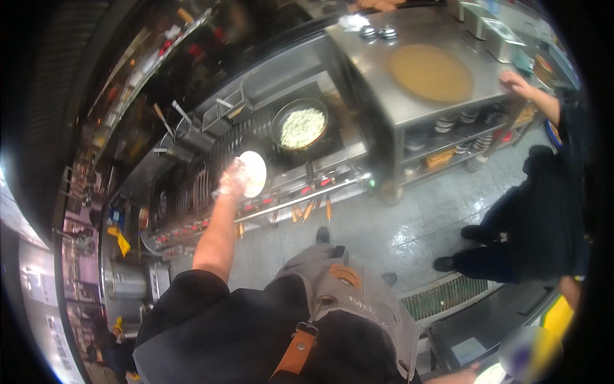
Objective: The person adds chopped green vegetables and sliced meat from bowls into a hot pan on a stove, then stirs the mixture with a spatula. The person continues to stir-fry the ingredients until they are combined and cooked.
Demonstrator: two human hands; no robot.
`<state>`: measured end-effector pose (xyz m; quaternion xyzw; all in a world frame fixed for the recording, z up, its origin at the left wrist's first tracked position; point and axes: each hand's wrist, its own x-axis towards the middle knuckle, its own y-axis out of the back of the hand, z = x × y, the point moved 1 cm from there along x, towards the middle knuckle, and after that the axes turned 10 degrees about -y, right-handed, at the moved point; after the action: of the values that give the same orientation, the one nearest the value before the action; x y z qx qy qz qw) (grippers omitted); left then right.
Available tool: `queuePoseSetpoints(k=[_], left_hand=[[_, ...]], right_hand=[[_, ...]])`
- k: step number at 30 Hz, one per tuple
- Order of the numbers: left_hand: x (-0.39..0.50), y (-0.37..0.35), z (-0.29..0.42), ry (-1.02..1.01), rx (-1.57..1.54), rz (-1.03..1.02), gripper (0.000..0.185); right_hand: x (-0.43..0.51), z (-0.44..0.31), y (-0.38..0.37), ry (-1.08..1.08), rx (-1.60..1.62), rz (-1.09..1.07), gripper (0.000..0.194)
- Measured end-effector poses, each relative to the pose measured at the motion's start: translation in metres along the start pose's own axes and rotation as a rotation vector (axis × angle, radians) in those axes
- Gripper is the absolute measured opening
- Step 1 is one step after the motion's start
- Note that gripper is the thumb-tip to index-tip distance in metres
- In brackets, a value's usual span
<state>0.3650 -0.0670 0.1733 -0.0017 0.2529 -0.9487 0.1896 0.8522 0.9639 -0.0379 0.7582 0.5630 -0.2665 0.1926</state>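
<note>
My left hand (231,180), in a clear thin glove, grips the edge of a white round dish (253,174) above the front of the stove. The dish is tilted and slightly blurred. Beyond it, a round frying pan (277,133) sits on the range, spread with chopped white and green food (303,126). At the bottom edge of the view is what appears to be my right hand (458,376), mostly cut off. Close beside it lies a pale round item (492,374); whether the hand holds it cannot be told.
Metal containers with handles (194,133) line the stove's back. Red-marked knobs and a front rail (297,193) run along it, with wooden handles (307,211) below. A steel table (364,62) bears a round tan item (430,72). A co-worker (542,206) stands right, near a floor grate (446,297).
</note>
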Motion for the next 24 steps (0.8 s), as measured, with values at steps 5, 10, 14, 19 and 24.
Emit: queuePoseSetpoints(k=[5, 10, 14, 19, 24], left_hand=[[0.037, 0.108, 0.058, -0.068, 0.333, 0.269, 0.031], [0.105, 0.138, 0.008, 0.057, 1.754, -0.293, 0.036], [0.131, 0.154, -0.042, -0.124, 1.769, -0.539, 0.042], [0.189, 0.180, -0.034, 0.143, 1.474, -0.363, 0.056], [0.186, 0.190, 0.003, -0.006, 1.547, -0.417, 0.039]], right_hand=[[-0.146, 0.134, -0.081, -0.221, -0.260, -0.338, 0.046], [-0.483, 0.327, -0.218, -0.148, -0.915, -1.213, 0.030], [-0.746, 0.425, -0.257, 0.138, -1.320, -1.916, 0.022], [-0.909, 0.540, -0.263, 1.071, -1.470, -2.063, 0.018], [-0.940, 0.631, -0.259, 1.567, -1.681, -1.960, 0.017]])
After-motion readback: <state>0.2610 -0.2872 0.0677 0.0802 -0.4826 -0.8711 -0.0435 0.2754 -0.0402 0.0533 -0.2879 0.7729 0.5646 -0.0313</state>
